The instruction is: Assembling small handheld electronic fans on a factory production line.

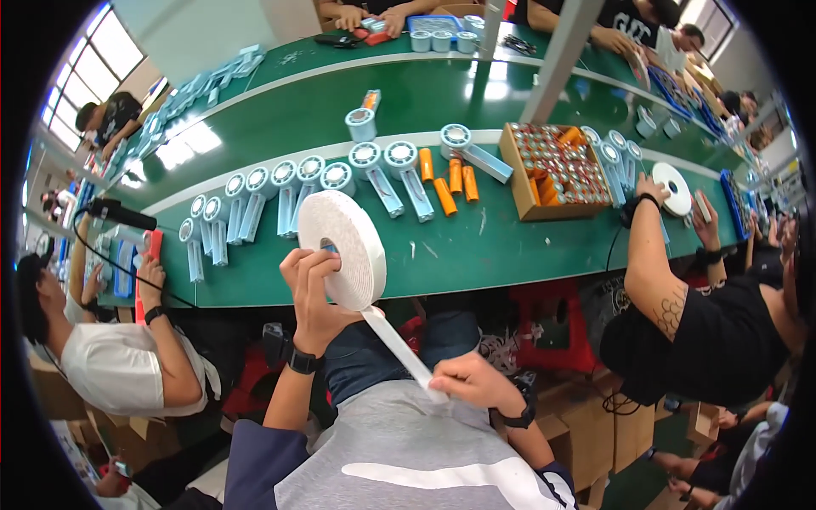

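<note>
Tape roll (344, 246), big & white, is held upright above near edge of green tabletop (476, 255) by left hand (310, 289), fingers hooked thru its core. Tape strip (399, 348) is drawn off diagonally, w/ its end pinched in closed right hand (476, 382) over the lap. Row of blue-white handheld fans (289, 191) and orange cells (446, 183) are laid on tabletop behind; cardboard box (552, 170) is set to the right.

Long green workbenches (280, 144), bright windows (93, 68) at left
</note>
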Demonstrator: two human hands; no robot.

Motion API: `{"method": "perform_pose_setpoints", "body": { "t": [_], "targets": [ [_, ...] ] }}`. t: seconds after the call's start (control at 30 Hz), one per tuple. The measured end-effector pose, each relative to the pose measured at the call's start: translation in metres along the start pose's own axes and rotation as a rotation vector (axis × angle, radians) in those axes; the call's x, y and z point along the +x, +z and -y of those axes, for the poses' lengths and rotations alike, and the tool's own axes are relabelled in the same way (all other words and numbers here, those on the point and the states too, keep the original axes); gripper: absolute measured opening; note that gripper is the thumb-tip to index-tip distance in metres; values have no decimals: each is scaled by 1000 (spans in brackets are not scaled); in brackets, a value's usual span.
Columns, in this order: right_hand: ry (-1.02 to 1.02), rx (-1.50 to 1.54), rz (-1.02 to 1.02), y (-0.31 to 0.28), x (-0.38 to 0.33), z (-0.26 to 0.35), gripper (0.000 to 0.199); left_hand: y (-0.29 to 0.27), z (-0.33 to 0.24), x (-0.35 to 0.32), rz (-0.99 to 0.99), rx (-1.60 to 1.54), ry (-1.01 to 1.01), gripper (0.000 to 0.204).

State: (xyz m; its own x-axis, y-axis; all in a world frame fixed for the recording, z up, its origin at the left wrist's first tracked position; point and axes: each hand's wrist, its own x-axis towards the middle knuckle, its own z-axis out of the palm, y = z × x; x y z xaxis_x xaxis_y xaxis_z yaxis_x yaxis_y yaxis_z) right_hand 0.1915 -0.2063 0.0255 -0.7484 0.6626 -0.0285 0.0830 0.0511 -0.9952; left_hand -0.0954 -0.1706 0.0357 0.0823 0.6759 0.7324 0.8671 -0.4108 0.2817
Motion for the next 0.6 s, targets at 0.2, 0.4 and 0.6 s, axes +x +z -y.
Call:
{"method": "perform_pose_setpoints", "body": {
  "t": [0.2,0.4,0.6],
  "targets": [
    [-21,-274,-575,-68,76,-23,14,11,8,-48,-96,-532,-678,77],
    [125,-1062,-582,-102,188,-26,39,-5,11,-79,-47,-774,-687,84],
    [208,-1163,-344,-91,180,-45,56,-30,37,-114,25,-473,-540,85]
  ]
}}
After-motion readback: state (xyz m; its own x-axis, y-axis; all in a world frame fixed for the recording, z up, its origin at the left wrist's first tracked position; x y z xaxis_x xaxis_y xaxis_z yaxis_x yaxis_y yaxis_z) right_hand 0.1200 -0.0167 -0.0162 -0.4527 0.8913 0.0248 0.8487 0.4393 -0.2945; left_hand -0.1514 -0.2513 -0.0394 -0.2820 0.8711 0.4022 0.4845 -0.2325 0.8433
